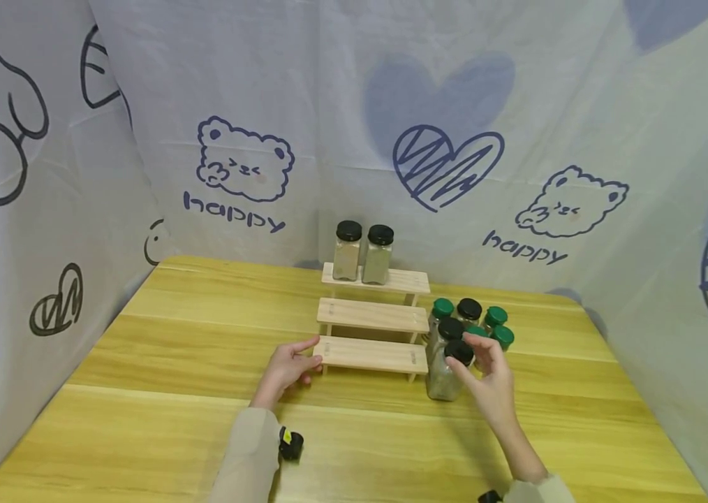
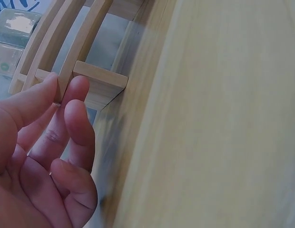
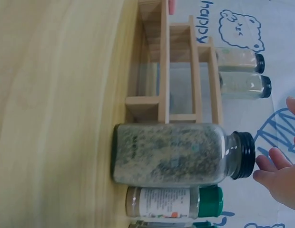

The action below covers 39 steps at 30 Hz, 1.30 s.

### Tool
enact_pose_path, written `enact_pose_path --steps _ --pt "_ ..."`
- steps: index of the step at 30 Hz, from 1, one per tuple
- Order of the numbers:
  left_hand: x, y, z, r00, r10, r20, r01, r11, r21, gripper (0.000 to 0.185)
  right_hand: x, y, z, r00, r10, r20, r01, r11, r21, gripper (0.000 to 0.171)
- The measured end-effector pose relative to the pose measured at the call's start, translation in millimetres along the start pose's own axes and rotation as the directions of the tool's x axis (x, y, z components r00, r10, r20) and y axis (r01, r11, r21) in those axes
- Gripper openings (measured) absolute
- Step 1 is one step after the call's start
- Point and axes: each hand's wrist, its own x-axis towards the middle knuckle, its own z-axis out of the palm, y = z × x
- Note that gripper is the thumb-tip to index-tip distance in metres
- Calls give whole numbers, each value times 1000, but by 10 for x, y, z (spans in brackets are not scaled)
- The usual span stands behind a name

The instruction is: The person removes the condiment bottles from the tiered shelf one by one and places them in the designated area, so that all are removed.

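A three-tier wooden shelf rack (image 1: 373,355) stands on the table. My left hand (image 1: 289,367) pinches the left end of its lowest step between thumb and fingers; in the left wrist view the hand (image 2: 47,147) shows the remaining fingers loosely curled. On the top step stand two black-capped spice jars (image 1: 346,253). At the rack's right end a black-capped glass jar (image 3: 169,154) of greenish-grey flakes stands upright on the table. My right hand (image 1: 491,377) is spread around its cap, thumb on one side and fingers on the other; in the right wrist view the fingertips (image 3: 264,175) appear just off the cap.
Behind that jar, several more spice jars with green caps (image 1: 496,316) and black caps (image 1: 469,309) crowd beside the rack. A printed white cloth (image 1: 329,140) hangs behind the wood-grain table (image 1: 203,335).
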Motion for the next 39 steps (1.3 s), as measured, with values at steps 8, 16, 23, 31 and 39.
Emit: enact_pose_path --steps 8,16,23,31,39 --pt "15 -6 5 1000 16 -2 -16 1000 -5 44 63 -18 89 994 -111 -3 111 993 45 33" --pt "-2 11 16 1000 28 -8 -28 1000 9 43 154 163 176 997 -74 17 72 992 104 29" --pt "1 18 21 999 41 -9 -41 999 -3 43 259 76 311 1000 -4 27 1 994 106 23" --pt "-7 46 33 998 46 -29 -46 999 17 43 360 43 416 997 59 45 -62 995 80 23" --pt "3 37 43 998 57 -30 -57 998 27 42 490 51 506 999 34 40 -36 998 54 21"
